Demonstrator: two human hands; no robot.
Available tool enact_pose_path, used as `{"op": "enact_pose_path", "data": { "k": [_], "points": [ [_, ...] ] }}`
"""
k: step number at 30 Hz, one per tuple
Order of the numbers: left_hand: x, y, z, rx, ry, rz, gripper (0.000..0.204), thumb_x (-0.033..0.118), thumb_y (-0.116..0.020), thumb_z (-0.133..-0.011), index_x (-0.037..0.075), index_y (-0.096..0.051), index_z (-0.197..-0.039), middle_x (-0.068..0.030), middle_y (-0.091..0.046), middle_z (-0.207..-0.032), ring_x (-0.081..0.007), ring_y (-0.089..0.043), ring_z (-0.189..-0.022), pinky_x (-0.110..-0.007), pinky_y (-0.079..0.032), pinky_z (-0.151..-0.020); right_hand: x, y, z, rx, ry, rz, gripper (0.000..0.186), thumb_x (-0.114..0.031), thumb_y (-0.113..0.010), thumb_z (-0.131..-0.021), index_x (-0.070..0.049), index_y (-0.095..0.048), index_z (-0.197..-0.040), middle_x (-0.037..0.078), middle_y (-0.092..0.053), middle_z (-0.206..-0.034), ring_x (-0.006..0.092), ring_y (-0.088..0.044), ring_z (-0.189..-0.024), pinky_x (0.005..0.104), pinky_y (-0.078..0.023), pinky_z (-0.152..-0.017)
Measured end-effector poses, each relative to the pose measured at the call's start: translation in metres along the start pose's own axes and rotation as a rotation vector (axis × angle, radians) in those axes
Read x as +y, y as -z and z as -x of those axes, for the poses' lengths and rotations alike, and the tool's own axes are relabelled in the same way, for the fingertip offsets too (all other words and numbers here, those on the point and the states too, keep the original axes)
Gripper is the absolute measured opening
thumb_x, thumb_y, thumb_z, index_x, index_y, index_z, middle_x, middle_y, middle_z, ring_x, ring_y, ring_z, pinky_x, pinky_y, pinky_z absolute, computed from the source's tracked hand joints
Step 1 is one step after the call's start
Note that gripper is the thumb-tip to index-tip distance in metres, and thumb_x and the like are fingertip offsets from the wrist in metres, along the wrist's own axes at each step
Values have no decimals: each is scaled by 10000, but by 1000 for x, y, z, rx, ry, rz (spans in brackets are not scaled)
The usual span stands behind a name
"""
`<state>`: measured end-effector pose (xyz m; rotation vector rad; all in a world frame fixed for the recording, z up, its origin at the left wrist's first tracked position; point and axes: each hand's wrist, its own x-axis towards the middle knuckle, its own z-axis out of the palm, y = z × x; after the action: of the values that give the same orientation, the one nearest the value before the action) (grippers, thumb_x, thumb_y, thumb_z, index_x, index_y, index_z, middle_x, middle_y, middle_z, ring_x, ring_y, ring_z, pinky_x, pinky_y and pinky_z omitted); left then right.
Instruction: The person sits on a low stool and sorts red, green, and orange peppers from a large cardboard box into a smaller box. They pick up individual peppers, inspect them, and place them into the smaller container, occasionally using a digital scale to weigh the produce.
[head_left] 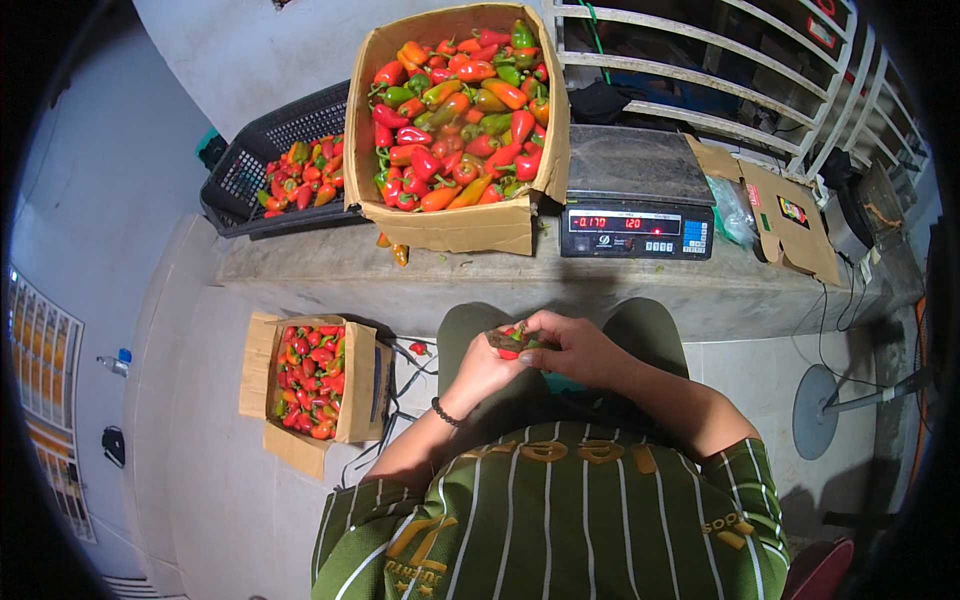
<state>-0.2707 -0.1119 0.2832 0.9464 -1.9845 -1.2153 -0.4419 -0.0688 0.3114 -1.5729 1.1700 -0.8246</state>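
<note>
Above my lap, both hands meet around a pepper, red with green and a dark brownish area. My left hand, with a dark bead bracelet at the wrist, has its fingers closed around it from below. From the right, my right hand grips the same pepper with its thumb and bent fingers. The fingers hide part of the pepper. Ahead on the concrete ledge, a large open cardboard box is heaped with red, orange and green peppers.
A black plastic crate with peppers stands left of the large box, a digital scale right. On the floor are a smaller cardboard box of peppers and one loose pepper. A round metal base stands far right.
</note>
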Motion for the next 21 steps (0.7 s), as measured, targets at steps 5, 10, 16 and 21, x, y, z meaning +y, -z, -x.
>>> {"op": "enact_pose_path", "data": {
  "k": [5,10,16,21],
  "points": [
    [-6,11,19,-206,112,136,199,153,-641,-697,-4,-547,-777,-55,-568,-683,-129,-509,-606,-289,-431,-599,-8,3,6,-214,-90,-76,320,-196,-604,-854,-37,-540,-1126,11,-576,-797,58,-493,-719,230,-419,-649],
    [-16,20,42,-359,87,200,176,132,-668,-689,19,-533,-702,2,-517,-622,-80,-461,-587,-253,-378,-558,21,-3,7,-139,96,-29,403,-224,-576,-867,-42,-502,-1219,21,-562,-814,80,-482,-732,238,-417,-671],
    [-29,67,54,-100,317,681,235,203,-662,-703,56,-494,-775,-7,-444,-633,-106,-456,-555,-237,-375,-521,44,51,13,47,-431,75,457,-262,-530,-875,-25,-451,-1258,138,-613,-976,201,-575,-890,318,-440,-785],
    [-14,110,-18,122,-69,766,402,415,-506,-827,15,-527,-848,-68,-525,-705,-187,-521,-664,-271,-412,-601,80,55,19,-9,-258,417,573,-361,-534,-855,-40,-376,-1302,255,-587,-1035,358,-566,-996,382,-431,-855]
  ]
}}
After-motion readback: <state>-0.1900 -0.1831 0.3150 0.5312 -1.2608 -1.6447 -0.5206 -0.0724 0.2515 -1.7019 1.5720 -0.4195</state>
